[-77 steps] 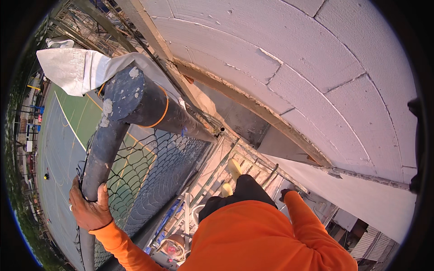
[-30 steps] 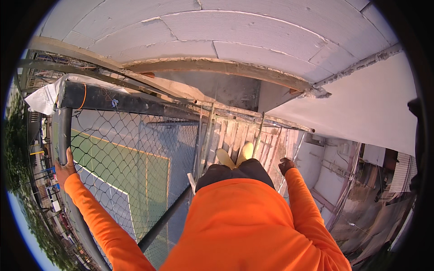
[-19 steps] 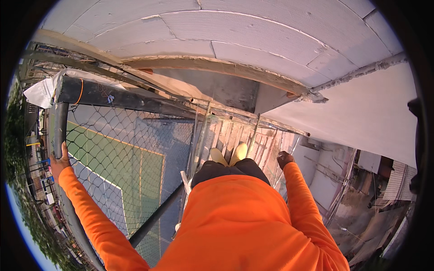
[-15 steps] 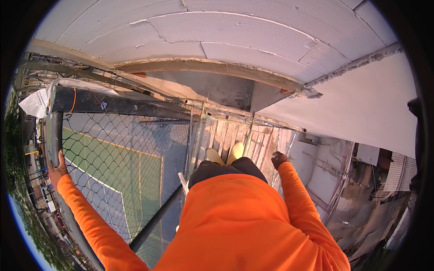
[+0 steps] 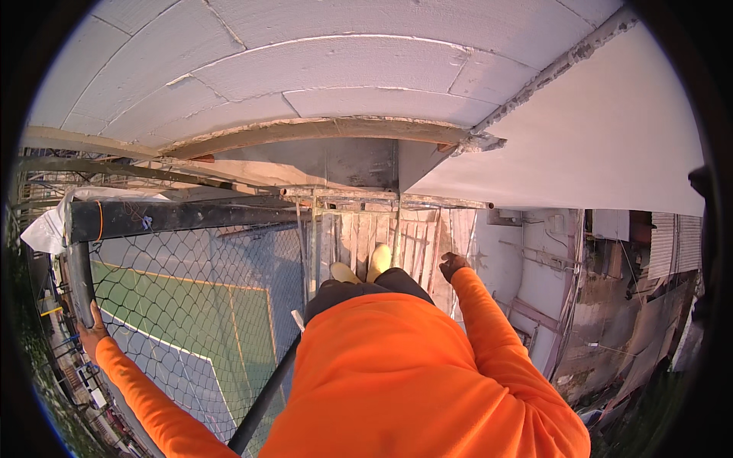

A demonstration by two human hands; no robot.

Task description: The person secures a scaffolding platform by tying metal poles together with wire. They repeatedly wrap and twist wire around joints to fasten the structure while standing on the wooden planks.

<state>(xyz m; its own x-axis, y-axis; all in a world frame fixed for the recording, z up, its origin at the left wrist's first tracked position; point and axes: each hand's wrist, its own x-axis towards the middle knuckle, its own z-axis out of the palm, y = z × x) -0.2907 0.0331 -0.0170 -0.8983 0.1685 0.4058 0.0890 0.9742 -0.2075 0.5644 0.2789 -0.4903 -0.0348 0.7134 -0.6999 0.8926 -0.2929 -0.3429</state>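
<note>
Standing on scaffold planks (image 5: 416,240) beside block wall (image 5: 305,69)

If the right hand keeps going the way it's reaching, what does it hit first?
The right hand points forward toward the thin metal scaffold rail above the wooden planks. That rail probably comes first, then the grey block wall; depth is unclear.

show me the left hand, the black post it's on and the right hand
left hand (image 5: 92,334), head view, on the back of the hand where it grips the post
black post (image 5: 79,271), head view, on its shaft above the hand
right hand (image 5: 452,265), head view, on the knuckles beside the scaffold rail
</note>
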